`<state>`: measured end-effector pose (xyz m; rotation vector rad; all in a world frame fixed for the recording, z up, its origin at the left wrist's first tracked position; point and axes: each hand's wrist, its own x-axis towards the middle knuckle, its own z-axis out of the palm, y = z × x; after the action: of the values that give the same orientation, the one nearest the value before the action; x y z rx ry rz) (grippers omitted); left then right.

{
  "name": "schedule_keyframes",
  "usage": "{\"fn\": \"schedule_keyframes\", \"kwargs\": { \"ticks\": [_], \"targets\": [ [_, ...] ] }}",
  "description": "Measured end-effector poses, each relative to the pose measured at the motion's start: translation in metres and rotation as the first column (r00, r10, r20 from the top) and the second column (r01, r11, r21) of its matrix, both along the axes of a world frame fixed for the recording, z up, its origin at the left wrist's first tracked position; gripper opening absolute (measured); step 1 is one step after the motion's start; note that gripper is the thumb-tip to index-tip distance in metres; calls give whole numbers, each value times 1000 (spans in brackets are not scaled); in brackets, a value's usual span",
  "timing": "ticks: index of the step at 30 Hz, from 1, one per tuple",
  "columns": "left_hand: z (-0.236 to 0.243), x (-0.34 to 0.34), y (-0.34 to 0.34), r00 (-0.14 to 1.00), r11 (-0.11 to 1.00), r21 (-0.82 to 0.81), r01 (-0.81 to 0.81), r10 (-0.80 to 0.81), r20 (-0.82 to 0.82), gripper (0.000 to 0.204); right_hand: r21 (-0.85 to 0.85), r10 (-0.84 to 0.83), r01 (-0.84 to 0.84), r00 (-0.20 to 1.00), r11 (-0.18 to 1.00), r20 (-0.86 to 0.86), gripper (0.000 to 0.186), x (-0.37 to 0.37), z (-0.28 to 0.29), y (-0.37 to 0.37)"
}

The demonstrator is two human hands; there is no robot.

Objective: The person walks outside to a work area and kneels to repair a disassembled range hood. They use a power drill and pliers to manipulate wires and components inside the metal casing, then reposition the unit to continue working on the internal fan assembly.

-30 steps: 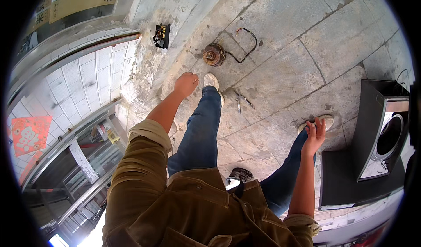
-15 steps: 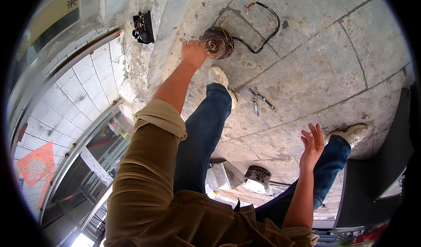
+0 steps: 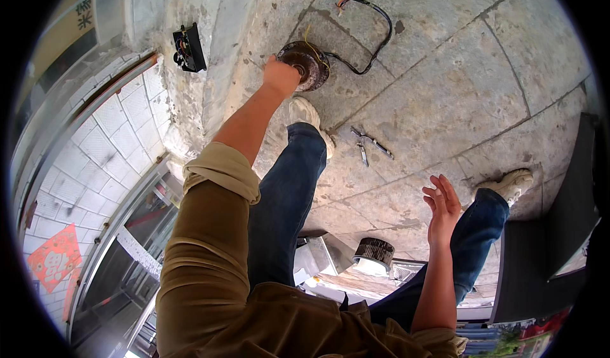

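A round, rusty brown electric motor [image 3: 316, 66] stands on the stone floor, with a black cable [image 3: 385, 35] curving off its right side to loose coloured wire ends. My left hand [image 3: 281, 77] is closed at the motor's near-left side; its fingertips are partly hidden, and the hand covers some of the motor's centre. A thin yellow wire rises from the top of the motor. My right hand [image 3: 443, 207] hangs in the air above the floor, fingers spread and nothing in them. Between my feet lie pliers [image 3: 372, 146] with their handles apart.
A black box with wires [image 3: 189, 48] sits on the ledge at the left. Close to my legs are a dark ribbed cylinder [image 3: 373, 252] and a pale metal box [image 3: 324, 254]. Dark panels [image 3: 540, 256] stand at the right; a white-tiled wall [image 3: 105, 135] runs along the left.
My left hand's fingers have curled in tighter on the motor, and the motor has tipped so that more of its round face shows. The whole view has shifted slightly. My right hand stays open.
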<state>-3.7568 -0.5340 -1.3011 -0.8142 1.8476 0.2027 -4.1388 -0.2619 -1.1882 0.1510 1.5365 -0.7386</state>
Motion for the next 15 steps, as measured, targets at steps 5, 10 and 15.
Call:
{"fn": "schedule_keyframes", "kwargs": {
  "ticks": [5, 10, 15],
  "targets": [
    [66, -75, 18, 970, 959, 148, -242, 239, 37, 51, -73, 77, -70, 992, 995, 96, 45, -8, 2, 6],
    [149, -161, 70, 806, 787, 282, -549, 588, -73, 58, -198, 249, -235, 967, 952, 51, 71, -25, 23, 1],
    [243, -273, 116, 626, 608, 396, -688, 774, -100, 59, -330, 314, -368, 926, 869, -208, 99, -63, 66, 5]
  ]
}}
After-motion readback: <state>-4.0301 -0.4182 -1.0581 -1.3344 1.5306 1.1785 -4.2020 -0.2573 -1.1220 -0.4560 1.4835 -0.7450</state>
